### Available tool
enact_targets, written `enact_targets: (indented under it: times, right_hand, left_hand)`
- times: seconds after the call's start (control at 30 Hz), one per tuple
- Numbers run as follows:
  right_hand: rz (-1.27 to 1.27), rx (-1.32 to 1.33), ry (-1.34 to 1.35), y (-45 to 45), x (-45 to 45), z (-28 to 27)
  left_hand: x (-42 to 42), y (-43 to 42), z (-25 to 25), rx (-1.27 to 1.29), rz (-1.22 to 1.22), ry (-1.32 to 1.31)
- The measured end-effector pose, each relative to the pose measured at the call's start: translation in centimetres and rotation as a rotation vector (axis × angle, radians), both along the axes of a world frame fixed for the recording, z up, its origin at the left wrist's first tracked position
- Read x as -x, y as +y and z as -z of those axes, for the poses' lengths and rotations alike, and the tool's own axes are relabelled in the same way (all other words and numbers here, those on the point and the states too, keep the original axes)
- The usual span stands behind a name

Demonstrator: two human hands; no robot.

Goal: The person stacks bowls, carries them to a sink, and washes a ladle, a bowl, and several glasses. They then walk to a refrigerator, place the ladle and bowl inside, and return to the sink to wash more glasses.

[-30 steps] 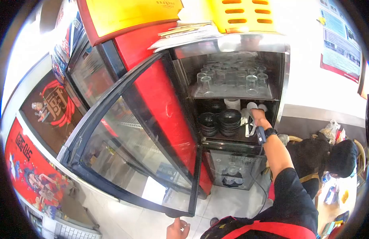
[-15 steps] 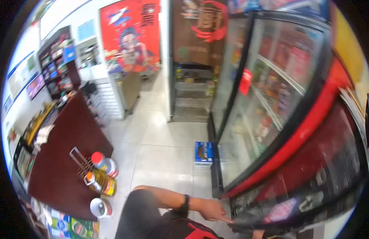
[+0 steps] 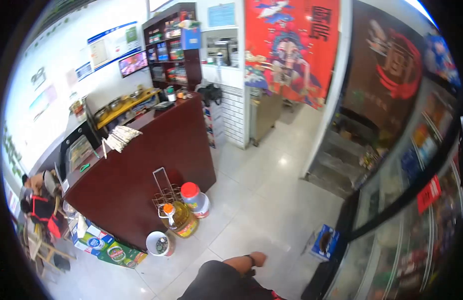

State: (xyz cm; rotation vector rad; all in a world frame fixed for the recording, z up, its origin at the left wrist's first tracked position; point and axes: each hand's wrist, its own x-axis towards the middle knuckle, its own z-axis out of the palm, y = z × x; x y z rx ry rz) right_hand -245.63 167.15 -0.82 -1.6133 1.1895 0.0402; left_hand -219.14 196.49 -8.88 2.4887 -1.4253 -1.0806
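My left hand is at the bottom centre, beyond a black sleeve, with a dark band on the wrist. It looks rounded and closed, held above the tiled floor, and nothing shows in it. The nearest thing to it is a blue box on the floor to the right, beside a glass-door fridge. My right hand is out of view.
A dark red counter stands left. By its base are an oil jug, a red-lidded jar, a white bucket, a wire carrier and beer cartons. Another person is far left. Steps rise at the back right.
My view has swung left, so the counter and wall show more fully and the fridge has slid right. My left hand has come away from the fridge's lower edge. The other hand has left the view.
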Motion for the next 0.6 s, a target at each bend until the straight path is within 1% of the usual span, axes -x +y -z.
enact_targets:
  times: [0.03,0.07,0.17,0.2,0.27,0.3,0.33,0.37,0.47,0.5,0.53,0.6]
  right_hand:
    - [-0.037,-0.002,0.004,-0.7,-3.8,-0.4]
    - [-0.068,-0.005,0.009,-1.4,-7.3,-0.6]
    - [-0.138,-0.012,0.022,-3.9,-16.8,-0.9]
    - [-0.151,-0.019,0.027,-4.7,-19.5,-0.8]
    - [-0.163,-0.031,0.045,-6.5,-24.5,-0.3]
    - [-0.164,-0.038,0.054,-7.5,-26.9,0.0]
    - [-0.171,-0.045,0.066,-8.6,-29.3,0.5]
    - [-0.174,-0.053,0.072,-9.7,-31.8,1.0]
    - [-0.182,-0.078,0.091,-14.1,-39.6,3.0]
    - [-0.185,-0.085,0.095,-15.8,-42.2,3.7]
    - [-0.187,-0.089,0.096,-17.5,-44.8,4.2]
    - [-0.221,-0.09,0.064,-21.4,-50.8,4.9]
  left_hand:
    - [-3.5,4.0,1.7,-0.097,-0.164,0.057]
    - [-5.9,8.4,2.7,-0.091,-0.335,0.014]
    - [-12.0,20.5,1.7,-0.205,-0.611,0.077]
    - [-13.3,23.5,1.6,-0.245,-0.73,0.024]
    - [-15.4,28.2,-1.5,-0.321,-0.766,0.0]
    - [-16.1,31.1,1.4,-0.371,-0.812,-0.025]
    - [-17.0,33.1,2.6,-0.421,-0.858,-0.05]
    - [-17.1,34.0,4.0,-0.433,-0.89,-0.037]
    - [-18.2,31.4,2.9,-0.304,-1.048,0.01]
    - [-18.5,30.0,3.0,-0.226,-1.298,0.103]
    - [-19.3,29.7,5.4,-0.293,-0.837,0.006]
    - [-20.2,25.5,6.3,-0.239,-0.91,-0.104]
